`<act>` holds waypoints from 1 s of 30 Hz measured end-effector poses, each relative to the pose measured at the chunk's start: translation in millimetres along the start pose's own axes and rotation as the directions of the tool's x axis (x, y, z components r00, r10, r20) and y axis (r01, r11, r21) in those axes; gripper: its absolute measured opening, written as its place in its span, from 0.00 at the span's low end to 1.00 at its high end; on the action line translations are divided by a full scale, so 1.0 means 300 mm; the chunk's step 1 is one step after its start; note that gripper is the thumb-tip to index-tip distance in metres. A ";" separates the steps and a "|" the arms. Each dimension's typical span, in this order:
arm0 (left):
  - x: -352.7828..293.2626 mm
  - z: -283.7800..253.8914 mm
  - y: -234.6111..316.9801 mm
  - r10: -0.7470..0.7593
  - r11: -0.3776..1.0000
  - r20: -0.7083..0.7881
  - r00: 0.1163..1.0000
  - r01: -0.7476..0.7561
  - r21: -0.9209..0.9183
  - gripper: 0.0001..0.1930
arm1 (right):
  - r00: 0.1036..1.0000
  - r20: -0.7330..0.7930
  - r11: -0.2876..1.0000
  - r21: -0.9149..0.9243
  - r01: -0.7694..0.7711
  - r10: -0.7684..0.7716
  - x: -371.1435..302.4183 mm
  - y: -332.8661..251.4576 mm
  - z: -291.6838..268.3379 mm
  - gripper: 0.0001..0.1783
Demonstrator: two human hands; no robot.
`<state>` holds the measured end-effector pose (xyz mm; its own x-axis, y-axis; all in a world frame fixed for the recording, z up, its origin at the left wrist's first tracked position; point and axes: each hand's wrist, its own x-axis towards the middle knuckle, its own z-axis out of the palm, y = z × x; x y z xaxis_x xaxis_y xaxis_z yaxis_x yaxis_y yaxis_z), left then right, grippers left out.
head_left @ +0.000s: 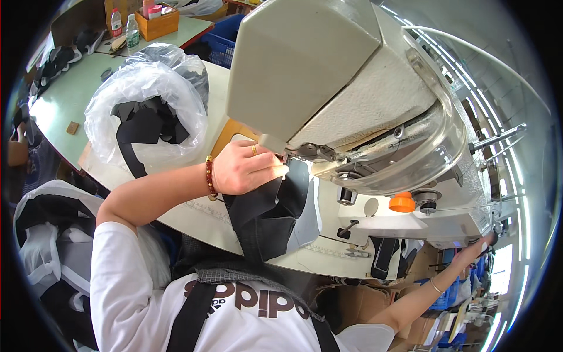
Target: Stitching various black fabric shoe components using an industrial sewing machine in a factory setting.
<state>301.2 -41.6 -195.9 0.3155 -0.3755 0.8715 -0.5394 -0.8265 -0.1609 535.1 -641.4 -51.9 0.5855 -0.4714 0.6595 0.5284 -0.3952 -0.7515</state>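
My left hand (243, 168), with a beaded bracelet and a ring, is at the sewing machine's (305, 64) needle area. Its fingers are pressed together at the upper edge of a black fabric piece (264, 220). The piece hangs in folds over the front of the table, and its pale grey-blue side (306, 217) shows at the right. My right arm stretches far out to the right. There my right hand (485, 240) is at the far end of the machine by a dark round part; its fingers are too small to make out.
Left of the machine stands a clear plastic bag (97, 120) of black pieces. Bottles (132, 32) and a wooden box (157, 24) are on the green table (58, 111) behind. An orange knob (402, 202) sits under the machine arm. Black pieces (384, 257) lie at the right table edge.
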 end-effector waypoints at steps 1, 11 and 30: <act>-0.001 0.001 0.006 -0.002 1.000 0.002 1.000 0.002 0.000 0.12 | 1.000 0.002 1.000 0.000 -0.002 0.002 0.034 0.003 -0.006 0.36; -0.003 0.008 0.025 -0.004 0.999 0.031 1.000 0.003 0.045 0.13 | 0.843 0.442 0.911 -0.393 -0.125 0.306 0.491 0.014 -0.074 0.36; -0.017 -0.007 0.056 -0.153 0.987 0.172 0.973 0.142 0.077 0.20 | 0.505 0.746 0.891 0.274 0.362 -0.434 -1.088 -0.360 0.379 0.16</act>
<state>288.9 -52.6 -202.2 0.5242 -0.3110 0.7928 -0.4277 -0.9012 -0.0707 356.7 -355.2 -184.0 0.5247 0.5220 0.6724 0.8511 -0.3069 -0.4260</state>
